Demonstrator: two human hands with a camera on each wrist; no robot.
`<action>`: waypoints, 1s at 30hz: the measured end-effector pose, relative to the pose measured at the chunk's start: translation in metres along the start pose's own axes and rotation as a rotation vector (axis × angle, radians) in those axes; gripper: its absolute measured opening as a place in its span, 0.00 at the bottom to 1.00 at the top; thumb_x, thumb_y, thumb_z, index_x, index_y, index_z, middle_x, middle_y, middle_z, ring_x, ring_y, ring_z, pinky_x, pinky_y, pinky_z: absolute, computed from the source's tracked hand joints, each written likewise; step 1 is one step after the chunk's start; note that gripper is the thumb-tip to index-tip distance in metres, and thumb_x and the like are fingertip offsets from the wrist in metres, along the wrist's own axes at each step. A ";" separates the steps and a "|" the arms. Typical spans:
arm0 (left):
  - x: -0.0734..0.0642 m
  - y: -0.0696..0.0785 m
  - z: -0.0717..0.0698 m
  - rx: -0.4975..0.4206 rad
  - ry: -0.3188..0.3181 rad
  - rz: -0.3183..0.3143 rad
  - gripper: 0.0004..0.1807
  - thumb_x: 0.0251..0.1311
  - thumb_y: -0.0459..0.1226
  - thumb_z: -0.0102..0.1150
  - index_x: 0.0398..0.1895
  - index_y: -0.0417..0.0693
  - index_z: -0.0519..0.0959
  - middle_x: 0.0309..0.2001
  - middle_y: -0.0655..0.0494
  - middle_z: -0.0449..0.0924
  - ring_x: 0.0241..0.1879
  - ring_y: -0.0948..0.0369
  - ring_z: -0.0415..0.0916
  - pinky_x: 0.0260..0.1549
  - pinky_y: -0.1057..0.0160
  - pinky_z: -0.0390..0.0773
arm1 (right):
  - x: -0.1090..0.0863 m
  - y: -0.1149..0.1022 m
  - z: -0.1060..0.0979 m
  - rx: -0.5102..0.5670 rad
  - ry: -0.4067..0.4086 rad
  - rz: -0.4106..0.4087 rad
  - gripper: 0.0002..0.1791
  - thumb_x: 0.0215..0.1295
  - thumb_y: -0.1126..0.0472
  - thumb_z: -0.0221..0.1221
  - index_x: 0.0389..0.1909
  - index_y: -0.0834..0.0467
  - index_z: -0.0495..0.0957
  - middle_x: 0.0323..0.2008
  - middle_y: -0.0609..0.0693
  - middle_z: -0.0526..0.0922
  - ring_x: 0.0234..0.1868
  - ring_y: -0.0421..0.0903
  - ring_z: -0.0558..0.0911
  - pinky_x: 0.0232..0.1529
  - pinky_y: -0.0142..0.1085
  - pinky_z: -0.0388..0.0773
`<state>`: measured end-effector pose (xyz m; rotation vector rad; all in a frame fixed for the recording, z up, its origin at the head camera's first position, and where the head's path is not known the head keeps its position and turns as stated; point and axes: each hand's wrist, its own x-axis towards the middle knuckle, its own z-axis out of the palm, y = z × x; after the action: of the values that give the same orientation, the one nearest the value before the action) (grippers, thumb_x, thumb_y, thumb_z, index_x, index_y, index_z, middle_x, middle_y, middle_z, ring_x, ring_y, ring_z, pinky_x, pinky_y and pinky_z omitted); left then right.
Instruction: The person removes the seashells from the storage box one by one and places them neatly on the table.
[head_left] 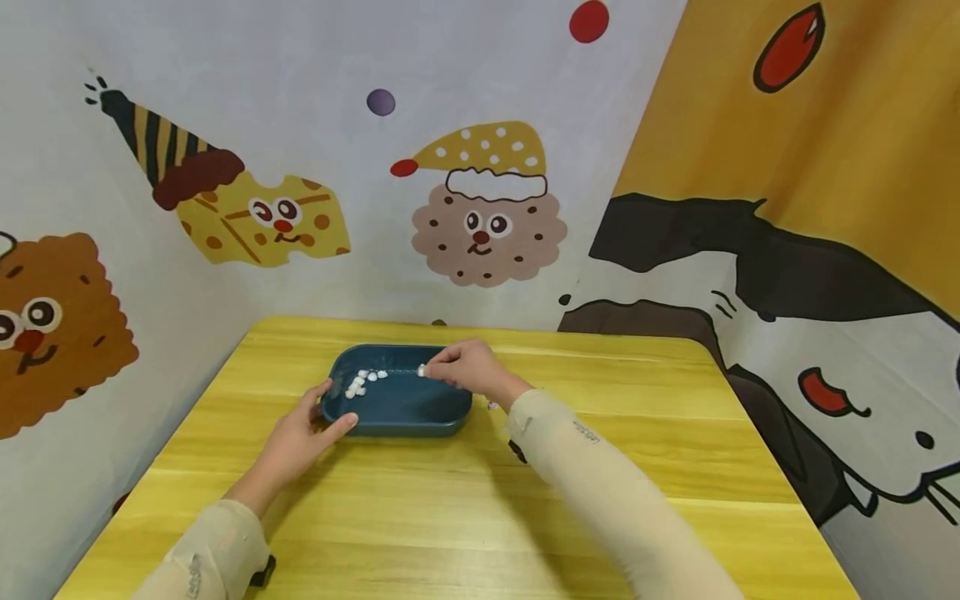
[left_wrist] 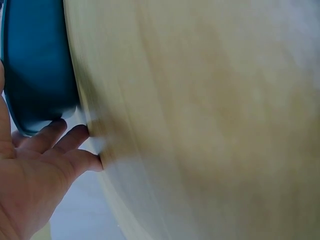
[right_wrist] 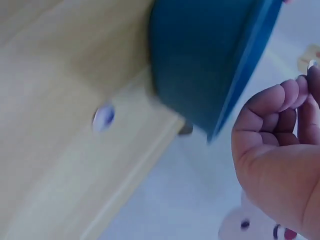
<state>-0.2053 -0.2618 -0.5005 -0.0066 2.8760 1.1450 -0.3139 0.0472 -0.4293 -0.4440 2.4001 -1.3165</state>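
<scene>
A dark blue tray with rounded corners rests on the yellow wood-grain table. My left hand holds its left end, thumb at the near rim and fingers against the outer wall, as the left wrist view also shows. Over the far right part of the tray, my right hand pinches a small white piece between thumb and fingertips. Several similar white pebble-like pieces lie in a curved line inside the tray, toward its far left corner.
On the table just right of the tray lies a small whitish-purple piece, partly behind my right wrist in the head view. The table meets a cartoon-printed cloth at the back and sides.
</scene>
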 end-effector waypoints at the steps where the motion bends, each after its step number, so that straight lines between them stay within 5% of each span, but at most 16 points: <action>1: -0.001 0.000 0.000 0.001 0.000 -0.001 0.55 0.73 0.66 0.56 0.89 0.48 0.45 0.76 0.24 0.66 0.73 0.31 0.70 0.67 0.31 0.75 | -0.004 0.002 -0.008 0.010 -0.002 0.008 0.13 0.69 0.43 0.72 0.45 0.46 0.93 0.47 0.47 0.90 0.52 0.63 0.83 0.47 0.48 0.84; 5: -0.003 0.000 0.000 0.001 -0.003 -0.007 0.55 0.73 0.66 0.57 0.89 0.49 0.44 0.76 0.23 0.66 0.73 0.31 0.70 0.66 0.31 0.75 | -0.022 0.016 -0.040 0.010 0.031 0.057 0.13 0.68 0.42 0.72 0.46 0.43 0.93 0.56 0.43 0.88 0.59 0.54 0.84 0.62 0.52 0.82; 11: 0.000 -0.004 0.000 0.001 -0.001 -0.006 0.56 0.72 0.67 0.56 0.89 0.50 0.43 0.76 0.23 0.65 0.73 0.30 0.69 0.66 0.30 0.75 | -0.045 0.062 -0.077 0.013 0.096 0.163 0.18 0.67 0.42 0.72 0.49 0.48 0.92 0.61 0.49 0.87 0.64 0.58 0.81 0.70 0.60 0.76; 16: 0.001 -0.005 -0.001 0.008 -0.002 -0.012 0.56 0.72 0.68 0.56 0.89 0.49 0.43 0.76 0.23 0.64 0.74 0.30 0.68 0.67 0.29 0.74 | -0.056 0.096 -0.090 -0.001 0.111 0.256 0.21 0.67 0.42 0.72 0.52 0.51 0.91 0.52 0.51 0.87 0.43 0.51 0.79 0.56 0.52 0.79; 20: 0.000 -0.005 0.000 0.008 -0.007 -0.014 0.57 0.71 0.69 0.55 0.89 0.49 0.44 0.76 0.23 0.64 0.74 0.30 0.67 0.67 0.29 0.73 | -0.058 0.109 -0.090 -0.007 0.109 0.275 0.22 0.66 0.42 0.73 0.52 0.53 0.91 0.31 0.48 0.81 0.29 0.45 0.69 0.47 0.46 0.76; 25: 0.000 -0.005 0.000 0.012 -0.011 -0.015 0.58 0.70 0.70 0.55 0.89 0.49 0.44 0.76 0.23 0.65 0.74 0.30 0.68 0.67 0.29 0.73 | -0.054 0.114 -0.083 0.017 0.093 0.282 0.21 0.66 0.44 0.73 0.47 0.57 0.91 0.20 0.46 0.76 0.24 0.44 0.68 0.38 0.41 0.74; 30: 0.001 -0.004 0.001 0.016 -0.013 -0.014 0.56 0.72 0.67 0.56 0.89 0.48 0.44 0.75 0.23 0.65 0.74 0.30 0.68 0.67 0.29 0.74 | -0.049 0.117 -0.073 0.035 0.091 0.316 0.18 0.66 0.46 0.74 0.43 0.58 0.90 0.24 0.49 0.84 0.22 0.42 0.72 0.28 0.36 0.66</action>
<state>-0.2063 -0.2637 -0.5037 -0.0186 2.8685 1.1154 -0.3156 0.1832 -0.4846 0.0078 2.3920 -1.2549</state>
